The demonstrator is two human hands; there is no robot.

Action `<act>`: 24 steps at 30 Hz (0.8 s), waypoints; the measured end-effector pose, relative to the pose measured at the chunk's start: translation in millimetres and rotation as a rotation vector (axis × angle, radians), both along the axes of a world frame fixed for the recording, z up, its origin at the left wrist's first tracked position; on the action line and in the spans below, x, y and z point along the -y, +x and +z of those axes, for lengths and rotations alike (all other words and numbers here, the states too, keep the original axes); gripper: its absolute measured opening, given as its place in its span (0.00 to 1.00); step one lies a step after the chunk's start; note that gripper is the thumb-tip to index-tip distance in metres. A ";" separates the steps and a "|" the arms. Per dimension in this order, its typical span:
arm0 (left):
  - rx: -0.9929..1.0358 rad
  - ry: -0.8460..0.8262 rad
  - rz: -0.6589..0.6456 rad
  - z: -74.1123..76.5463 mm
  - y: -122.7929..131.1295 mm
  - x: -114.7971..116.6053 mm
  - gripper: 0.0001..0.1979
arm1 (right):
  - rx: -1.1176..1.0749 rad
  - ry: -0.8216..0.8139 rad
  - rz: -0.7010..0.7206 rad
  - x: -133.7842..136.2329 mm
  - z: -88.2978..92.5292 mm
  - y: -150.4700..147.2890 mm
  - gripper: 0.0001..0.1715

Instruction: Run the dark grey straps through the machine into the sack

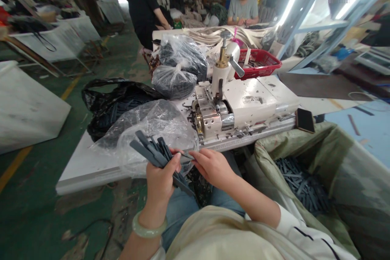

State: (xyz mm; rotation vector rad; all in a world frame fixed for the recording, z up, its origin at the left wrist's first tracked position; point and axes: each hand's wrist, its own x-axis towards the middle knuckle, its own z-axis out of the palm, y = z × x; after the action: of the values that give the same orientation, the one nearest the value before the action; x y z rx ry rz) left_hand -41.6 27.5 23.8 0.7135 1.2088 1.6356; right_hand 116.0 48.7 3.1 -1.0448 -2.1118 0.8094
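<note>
our left hand [160, 180] grips a fanned bundle of dark strips [152, 151]; our right hand [210, 164] pinches one strip's end beside the white machine [243, 107].

Head-worn camera looks forward and down, close above the worktable [85, 162].

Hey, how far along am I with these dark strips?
Done, seemingly: a heap of strips lies in the sack at your right. In hand: your left hand grips a bundle while the right hand pinches one strip from it. Left, probably: two tied bags and the open clear bag on the table.
</note>
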 end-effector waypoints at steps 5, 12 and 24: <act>0.018 -0.087 0.002 -4.1 0.0 -1.5 0.13 | -0.207 -0.248 -0.119 -17.5 -1.6 3.9 0.22; 0.094 -0.099 -0.061 -0.4 -6.3 -4.2 0.14 | -0.832 -0.907 -0.232 -84.2 2.1 44.9 0.26; 0.124 -0.142 -0.079 2.6 -7.6 -7.1 0.15 | -0.951 -1.103 -0.250 -107.6 9.9 50.0 0.18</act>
State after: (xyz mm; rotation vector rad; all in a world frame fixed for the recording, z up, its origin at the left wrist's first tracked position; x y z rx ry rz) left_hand -49.2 34.6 26.4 0.5552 1.1794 1.4902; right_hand 165.9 156.3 13.0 -1.0346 -0.6397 1.9233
